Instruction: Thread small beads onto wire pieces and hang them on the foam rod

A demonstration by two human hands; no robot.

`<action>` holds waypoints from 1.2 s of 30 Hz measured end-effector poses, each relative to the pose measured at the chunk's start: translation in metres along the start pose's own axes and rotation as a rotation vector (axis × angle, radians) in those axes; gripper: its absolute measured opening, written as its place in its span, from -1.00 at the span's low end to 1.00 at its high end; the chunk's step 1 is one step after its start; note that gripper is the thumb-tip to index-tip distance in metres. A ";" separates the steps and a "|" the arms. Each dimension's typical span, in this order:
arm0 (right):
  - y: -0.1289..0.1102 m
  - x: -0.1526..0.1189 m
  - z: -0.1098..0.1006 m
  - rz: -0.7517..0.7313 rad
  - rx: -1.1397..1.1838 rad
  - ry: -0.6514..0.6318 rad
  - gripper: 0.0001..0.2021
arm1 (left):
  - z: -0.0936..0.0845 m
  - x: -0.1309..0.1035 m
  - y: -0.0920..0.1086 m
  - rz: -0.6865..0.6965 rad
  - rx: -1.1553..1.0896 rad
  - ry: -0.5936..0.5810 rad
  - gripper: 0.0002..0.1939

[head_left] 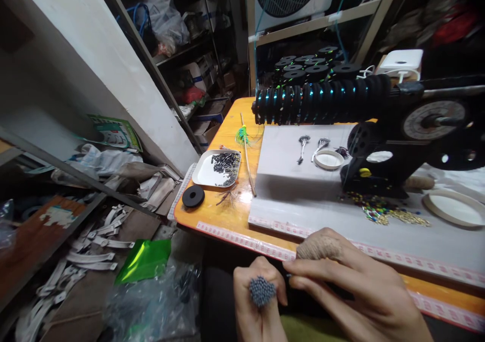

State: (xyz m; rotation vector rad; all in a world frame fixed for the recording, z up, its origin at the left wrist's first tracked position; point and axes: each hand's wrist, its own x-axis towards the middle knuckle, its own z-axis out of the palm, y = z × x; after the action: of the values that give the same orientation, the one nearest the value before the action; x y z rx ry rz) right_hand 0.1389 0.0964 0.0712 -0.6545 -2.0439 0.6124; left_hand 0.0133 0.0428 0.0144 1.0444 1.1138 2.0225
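Observation:
Below the table's front edge, my left hand point(259, 316) is closed in a fist round a tight bundle of thin grey-blue rods point(262, 292), whose ends face the camera. Close beside it on the right, my right hand point(364, 286) pinches with thumb and fingertips. A small dark bit shows at those fingertips, too little of it to name. Brownish tape point(320, 247) wraps one finger of the right hand. Nearest to both hands is the pink-and-white measuring tape point(242, 239) along the table edge.
A white tray point(200, 173) of small dark pieces and a black spool point(193, 196) sit at the table's left. Behind lies a thin stick point(248, 167). A black machine point(394, 145) with a row of spools point(322, 99) stands right, coloured beads point(375, 208) at its foot.

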 end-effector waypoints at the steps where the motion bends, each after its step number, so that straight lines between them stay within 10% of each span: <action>1: -0.001 0.001 0.000 0.002 0.017 -0.004 -0.74 | 0.000 -0.002 0.000 -0.030 -0.018 0.003 -0.86; 16: 0.001 0.002 0.015 -0.145 -0.302 0.107 -0.73 | 0.007 0.044 0.027 -0.345 -0.618 0.124 -0.80; 21: 0.008 0.002 0.006 -0.121 -0.415 0.117 -0.79 | -0.015 0.117 0.033 -0.071 -0.061 0.015 -0.75; 23: 0.009 0.002 0.003 -0.128 -0.381 0.104 -0.79 | -0.025 0.158 0.029 0.044 0.477 -0.198 -0.84; 28: 0.006 0.005 0.005 -0.064 -0.298 0.109 -0.82 | -0.025 0.242 0.003 0.034 0.927 -0.549 -0.95; 36: 0.006 0.010 0.003 -0.047 -0.250 0.131 -0.85 | -0.020 0.273 -0.027 -0.028 1.335 -0.906 -0.80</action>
State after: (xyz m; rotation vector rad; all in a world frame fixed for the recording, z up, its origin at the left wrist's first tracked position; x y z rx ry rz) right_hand 0.1331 0.1071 0.0715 -0.7681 -2.0237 0.2800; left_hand -0.1402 0.2617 0.0787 2.1651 1.8047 0.3249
